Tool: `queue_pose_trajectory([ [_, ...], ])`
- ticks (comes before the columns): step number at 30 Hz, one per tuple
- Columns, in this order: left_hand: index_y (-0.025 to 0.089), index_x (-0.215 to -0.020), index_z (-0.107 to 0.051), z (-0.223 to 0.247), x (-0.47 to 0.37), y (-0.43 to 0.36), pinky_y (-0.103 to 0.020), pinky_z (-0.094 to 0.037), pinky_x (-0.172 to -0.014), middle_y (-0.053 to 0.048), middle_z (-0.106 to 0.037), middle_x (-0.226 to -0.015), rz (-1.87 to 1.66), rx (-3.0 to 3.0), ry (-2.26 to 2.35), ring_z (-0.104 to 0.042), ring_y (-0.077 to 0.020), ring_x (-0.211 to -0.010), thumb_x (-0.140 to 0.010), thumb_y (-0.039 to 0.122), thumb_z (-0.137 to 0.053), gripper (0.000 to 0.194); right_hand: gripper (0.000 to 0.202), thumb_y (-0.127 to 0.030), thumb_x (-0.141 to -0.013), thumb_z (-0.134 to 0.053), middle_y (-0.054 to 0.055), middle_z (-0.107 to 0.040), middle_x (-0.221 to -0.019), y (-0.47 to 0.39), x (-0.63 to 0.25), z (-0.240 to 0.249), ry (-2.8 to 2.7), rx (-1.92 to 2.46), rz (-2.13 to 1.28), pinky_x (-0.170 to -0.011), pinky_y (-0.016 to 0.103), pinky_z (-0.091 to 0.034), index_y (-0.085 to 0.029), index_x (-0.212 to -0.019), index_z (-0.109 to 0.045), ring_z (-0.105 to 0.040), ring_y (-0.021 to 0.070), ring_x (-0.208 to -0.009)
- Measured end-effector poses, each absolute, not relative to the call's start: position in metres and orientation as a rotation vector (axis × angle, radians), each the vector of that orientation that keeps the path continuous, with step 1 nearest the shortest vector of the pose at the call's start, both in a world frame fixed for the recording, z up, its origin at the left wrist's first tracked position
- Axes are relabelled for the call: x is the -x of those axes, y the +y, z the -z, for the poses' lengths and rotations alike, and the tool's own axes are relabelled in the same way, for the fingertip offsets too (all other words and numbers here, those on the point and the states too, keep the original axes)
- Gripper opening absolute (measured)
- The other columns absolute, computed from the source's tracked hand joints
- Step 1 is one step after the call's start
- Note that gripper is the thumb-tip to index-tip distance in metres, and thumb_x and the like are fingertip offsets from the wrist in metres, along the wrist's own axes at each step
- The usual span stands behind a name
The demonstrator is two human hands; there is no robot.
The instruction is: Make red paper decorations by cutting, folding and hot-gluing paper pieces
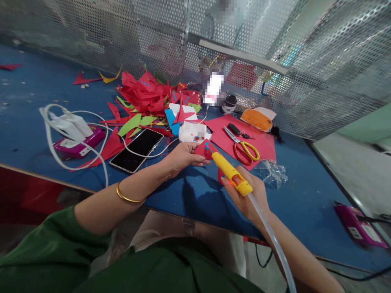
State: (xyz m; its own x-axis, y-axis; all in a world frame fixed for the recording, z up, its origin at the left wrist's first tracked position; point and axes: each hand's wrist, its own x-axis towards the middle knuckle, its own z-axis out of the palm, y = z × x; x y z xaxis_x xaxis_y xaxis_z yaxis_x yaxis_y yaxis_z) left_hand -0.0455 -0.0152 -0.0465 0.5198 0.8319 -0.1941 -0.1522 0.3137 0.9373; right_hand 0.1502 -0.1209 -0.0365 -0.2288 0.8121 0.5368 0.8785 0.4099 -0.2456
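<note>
My left hand [182,158] pinches a small red paper piece [202,149] with little blue squares on it, just above the table's front part. My right hand [251,195] is wrapped round a yellow glue gun [229,170]. A long clear glue stick [269,230] trails out of its back, over my right forearm. The gun's tip points at the red paper, close to the blue squares; whether it touches cannot be made out. Just beyond the paper is a white dish [191,131] with tiny coloured bits in it.
Red paper scraps [143,91] are heaped at the back. Scissors [241,146] lie on a red sheet [265,146], near crumpled clear plastic [271,173]. Left of my hand are a dark phone [137,149], white cables and a purple power strip [96,140]. Perforated metal [122,36] borders the table's back.
</note>
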Motion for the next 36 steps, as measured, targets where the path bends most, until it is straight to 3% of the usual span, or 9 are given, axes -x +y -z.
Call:
queue_pose_trajectory([
  [4, 0.015, -0.100, -0.071, 0.047, 0.045, -0.015, -0.024, -0.055, -0.070, -0.007, -0.077, -0.089, -0.740, -1.065, 0.798, -0.074, -0.0176, -0.080, -0.067, 0.012, -0.074, 0.033, 0.023, -0.038, -0.095, -0.053, 0.000, -0.059, -0.063, -0.120, -0.155, 0.036, -1.905, 1.458, 0.055, -0.055, 0.027, -0.041, -0.023, -0.077, -0.050, -0.058, 0.0154, -0.057],
  [11, 0.015, -0.098, -0.072, 0.043, 0.046, -0.016, -0.025, -0.056, -0.071, -0.008, -0.077, -0.092, -0.699, -1.098, 0.818, -0.074, -0.0170, -0.080, -0.069, 0.010, -0.073, 0.029, 0.028, -0.047, -0.094, -0.052, 0.001, -0.059, -0.063, -0.117, -0.170, 0.040, -1.920, 1.620, 0.199, -0.051, 0.027, -0.037, -0.022, -0.082, -0.053, -0.058, 0.0171, -0.055],
  [15, 0.014, -0.097, -0.071, 0.041, 0.046, -0.015, -0.025, -0.057, -0.073, -0.008, -0.077, -0.091, -0.676, -1.112, 0.827, -0.074, -0.0167, -0.081, -0.071, 0.010, -0.073, 0.026, 0.030, -0.050, -0.094, -0.049, 0.006, -0.064, -0.078, -0.113, -0.212, 0.033, -1.939, 1.748, 0.357, -0.054, 0.029, -0.036, -0.020, -0.096, -0.055, -0.060, 0.0211, -0.065],
  [18, 0.014, -0.096, -0.070, 0.040, 0.046, -0.014, -0.023, -0.058, -0.070, -0.007, -0.077, -0.093, -0.666, -1.101, 0.845, -0.074, -0.0172, -0.082, -0.072, 0.009, -0.074, 0.025, 0.034, -0.047, -0.094, -0.048, 0.012, -0.063, -0.095, -0.109, -0.259, 0.026, -1.978, 1.864, 0.366, -0.060, 0.031, -0.038, -0.017, -0.106, -0.054, -0.059, 0.0224, -0.072],
  [23, 0.014, -0.097, -0.070, 0.040, 0.046, -0.014, -0.020, -0.059, -0.068, -0.007, -0.077, -0.095, -0.653, -1.094, 0.858, -0.075, -0.0167, -0.082, -0.073, 0.008, -0.074, 0.025, 0.016, -0.031, -0.084, -0.058, 0.010, -0.061, -0.091, -0.103, -0.317, 0.022, -2.028, 2.288, 0.424, -0.059, 0.031, -0.034, -0.018, -0.092, -0.061, -0.052, 0.0185, -0.065],
  [31, 0.013, -0.103, -0.070, 0.040, 0.044, -0.015, -0.021, -0.058, -0.068, -0.009, -0.077, -0.098, -0.633, -1.107, 0.877, -0.075, -0.0173, -0.083, -0.074, 0.009, -0.075, 0.030, 0.017, -0.032, -0.084, -0.056, 0.012, -0.063, -0.096, -0.084, -0.340, 0.035, -2.116, 2.350, 0.143, -0.072, 0.035, -0.046, -0.020, -0.092, -0.064, -0.062, 0.0251, -0.086],
  [36, 0.013, -0.103, -0.070, 0.041, 0.045, -0.015, -0.022, -0.058, -0.069, -0.009, -0.077, -0.097, -0.620, -1.126, 0.854, -0.075, -0.0186, -0.085, -0.073, 0.009, -0.074, 0.030, 0.022, -0.029, -0.078, -0.059, 0.014, -0.069, -0.099, -0.081, -0.346, 0.029, -2.140, 2.296, -0.042, -0.080, 0.040, -0.052, -0.019, -0.096, -0.068, -0.067, 0.0306, -0.096],
])
